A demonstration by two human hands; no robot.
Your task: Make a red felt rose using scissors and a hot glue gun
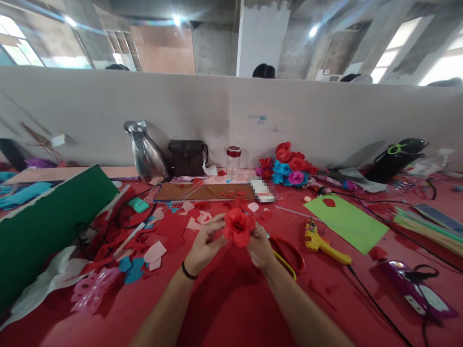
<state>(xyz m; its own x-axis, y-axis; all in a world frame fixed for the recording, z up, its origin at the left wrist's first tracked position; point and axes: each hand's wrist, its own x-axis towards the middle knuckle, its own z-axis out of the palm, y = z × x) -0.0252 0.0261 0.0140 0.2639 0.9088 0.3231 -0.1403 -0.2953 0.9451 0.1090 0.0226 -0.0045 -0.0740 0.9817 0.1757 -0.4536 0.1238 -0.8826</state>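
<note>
A red paper rose (pixel 239 226) with spread petals is held up between both hands over the red table (pixel 231 299). On its left edge, the fingers and thumb of my left hand (pixel 207 238) pinch the petals; a dark band circles that wrist. My right hand (pixel 261 243) grips the flower from the right and below, its fingertips partly hidden behind the petals. Just beside my right hand lie scissors with red and yellow handles (pixel 294 255), partly covered by the hand. Farther right rests a yellow hot glue gun (pixel 323 245) with a black cord.
Behind stand a steel jug (pixel 146 154), a dark bag (pixel 187 158), a glass jar (pixel 233 164) and a pile of paper flowers (pixel 289 166). A green board (pixel 58 226) leans at left near paper scraps (pixel 155 253). Light green paper (pixel 347 219) and a purple power strip (pixel 415 289) lie right.
</note>
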